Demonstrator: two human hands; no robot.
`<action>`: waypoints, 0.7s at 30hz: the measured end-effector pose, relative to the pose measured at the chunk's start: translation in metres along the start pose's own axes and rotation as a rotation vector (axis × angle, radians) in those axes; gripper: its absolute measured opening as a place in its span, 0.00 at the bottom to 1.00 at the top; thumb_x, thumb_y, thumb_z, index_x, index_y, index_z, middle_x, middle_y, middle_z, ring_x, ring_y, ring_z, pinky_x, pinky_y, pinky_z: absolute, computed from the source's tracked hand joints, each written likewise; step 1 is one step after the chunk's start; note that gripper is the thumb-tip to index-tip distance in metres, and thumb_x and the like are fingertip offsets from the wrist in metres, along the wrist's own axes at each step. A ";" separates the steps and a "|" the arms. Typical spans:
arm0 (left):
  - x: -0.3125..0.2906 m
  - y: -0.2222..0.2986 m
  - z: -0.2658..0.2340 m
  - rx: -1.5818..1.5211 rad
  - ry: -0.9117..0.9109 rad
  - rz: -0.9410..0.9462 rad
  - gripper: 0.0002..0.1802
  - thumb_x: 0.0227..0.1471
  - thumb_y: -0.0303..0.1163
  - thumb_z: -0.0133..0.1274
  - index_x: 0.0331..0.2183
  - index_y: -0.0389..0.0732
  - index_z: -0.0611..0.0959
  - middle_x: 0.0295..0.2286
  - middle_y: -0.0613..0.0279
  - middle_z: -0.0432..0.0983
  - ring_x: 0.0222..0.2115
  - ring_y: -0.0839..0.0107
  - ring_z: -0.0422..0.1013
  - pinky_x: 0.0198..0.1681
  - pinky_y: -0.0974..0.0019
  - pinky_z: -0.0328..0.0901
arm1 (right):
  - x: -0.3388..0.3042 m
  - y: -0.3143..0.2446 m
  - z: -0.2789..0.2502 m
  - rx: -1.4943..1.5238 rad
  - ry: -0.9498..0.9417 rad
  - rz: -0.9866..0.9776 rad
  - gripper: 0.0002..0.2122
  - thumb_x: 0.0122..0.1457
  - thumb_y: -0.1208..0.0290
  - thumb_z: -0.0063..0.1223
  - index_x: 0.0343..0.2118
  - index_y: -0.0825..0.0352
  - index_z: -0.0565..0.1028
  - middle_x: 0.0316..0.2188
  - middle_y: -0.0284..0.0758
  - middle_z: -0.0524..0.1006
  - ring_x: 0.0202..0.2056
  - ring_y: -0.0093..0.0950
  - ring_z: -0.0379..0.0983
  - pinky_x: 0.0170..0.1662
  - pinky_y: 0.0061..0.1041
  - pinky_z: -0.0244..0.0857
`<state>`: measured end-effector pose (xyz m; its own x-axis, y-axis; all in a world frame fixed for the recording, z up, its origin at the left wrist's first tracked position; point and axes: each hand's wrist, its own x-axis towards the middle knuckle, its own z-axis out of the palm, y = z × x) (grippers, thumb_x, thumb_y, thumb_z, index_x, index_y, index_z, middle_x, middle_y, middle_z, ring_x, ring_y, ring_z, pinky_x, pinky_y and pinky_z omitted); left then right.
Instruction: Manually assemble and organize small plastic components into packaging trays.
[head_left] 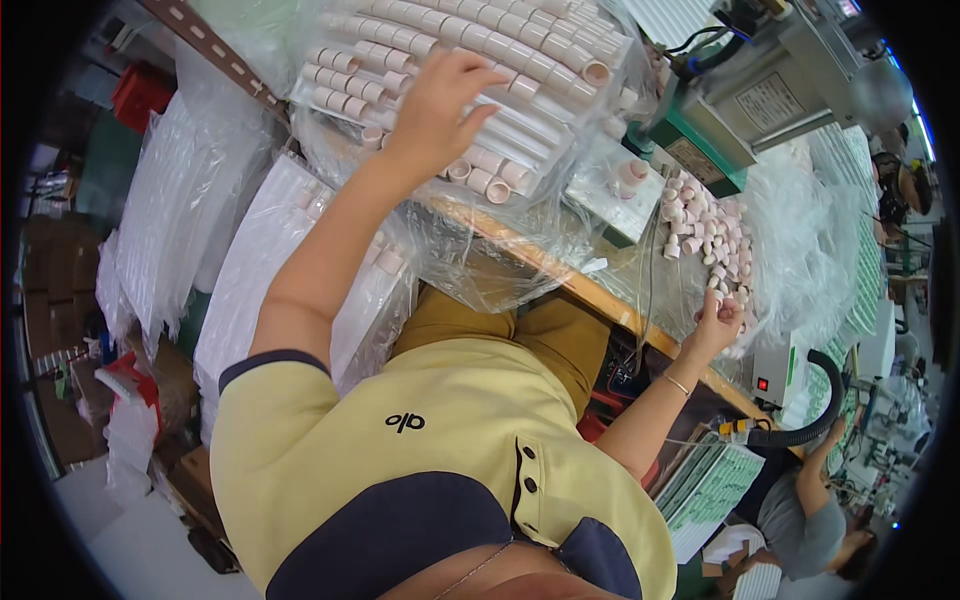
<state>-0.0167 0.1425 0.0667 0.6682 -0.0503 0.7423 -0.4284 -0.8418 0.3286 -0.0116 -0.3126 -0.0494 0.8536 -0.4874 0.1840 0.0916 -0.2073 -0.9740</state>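
Note:
My left hand (440,110) is over a clear ribbed plastic tray (540,135) lined with rows of short pale-pink cylinders (510,45). Its thumb stands apart from its fingers, and I see nothing held between them. Several cylinders lie loose at the tray's near edge, below this hand. Off to the right, my right hand (718,322) has its fingertips drawn together on a small pale-pink cap (722,299). That hand is at the near end of a heap of similar small caps (695,215) on the bench.
A green-and-grey bench press (700,155) stands beyond the heap; a pink cylinder (632,172) sits on its metal base (612,195). Clear plastic film (800,250) bunches on the right. White ribbed trays (265,260) lean at the left. A co-worker (800,515) is at lower right.

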 end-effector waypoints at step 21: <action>-0.020 0.080 0.078 -0.961 -0.579 -0.256 0.11 0.53 0.33 0.51 0.37 0.37 0.78 0.29 0.64 0.77 0.25 0.78 0.70 0.27 0.71 0.66 | -0.072 -0.103 0.071 0.056 -0.556 -0.204 0.13 0.52 0.82 0.55 0.42 0.72 0.73 0.39 0.38 0.76 0.37 0.22 0.73 0.40 0.18 0.66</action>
<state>-0.0169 0.0347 0.0329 0.8751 -0.3856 0.2922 -0.3610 -0.1181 0.9251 -0.0463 -0.1954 0.0283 0.9551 0.0782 0.2859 0.2959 -0.1973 -0.9346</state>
